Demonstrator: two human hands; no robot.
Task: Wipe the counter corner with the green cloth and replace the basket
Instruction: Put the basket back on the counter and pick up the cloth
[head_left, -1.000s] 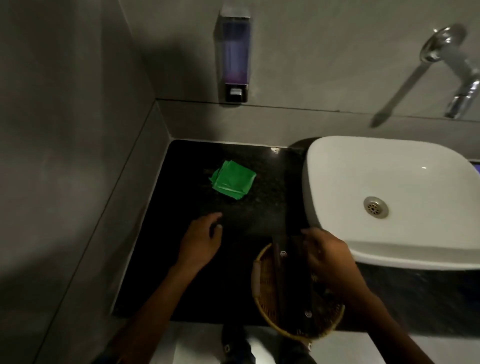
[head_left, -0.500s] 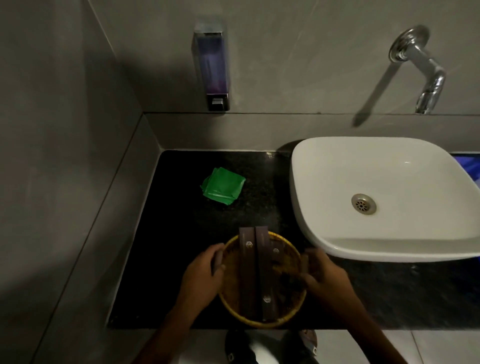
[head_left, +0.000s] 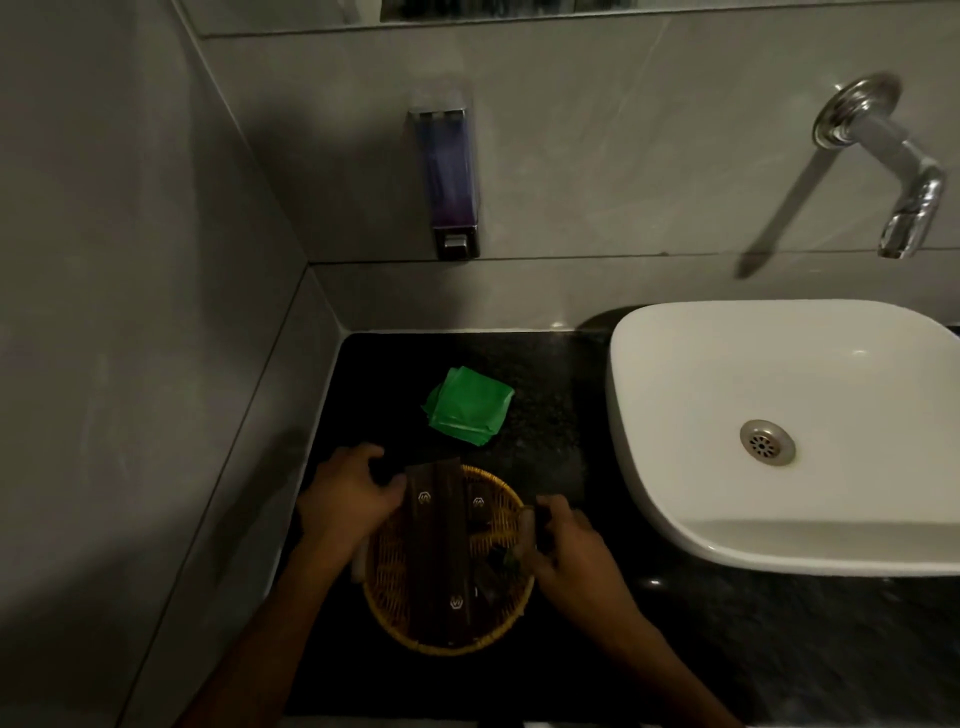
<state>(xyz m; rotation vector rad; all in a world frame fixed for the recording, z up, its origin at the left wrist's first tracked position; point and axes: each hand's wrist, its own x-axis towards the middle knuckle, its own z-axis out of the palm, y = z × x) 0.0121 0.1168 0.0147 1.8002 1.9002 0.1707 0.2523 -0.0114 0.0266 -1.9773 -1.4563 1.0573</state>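
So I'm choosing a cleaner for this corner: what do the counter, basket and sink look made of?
Counter: dark speckled polished stone, probably granite; it glints. Basket: woven cane or wicker, yellow-brown strands visible, matte. Sink: glossy white, likely glazed ceramic, with bright highlights.

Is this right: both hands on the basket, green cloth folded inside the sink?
Not quite. In the head view the green cloth lies folded on the black counter, left of the sink, not inside it. Both the left hand and right hand do grip the basket.
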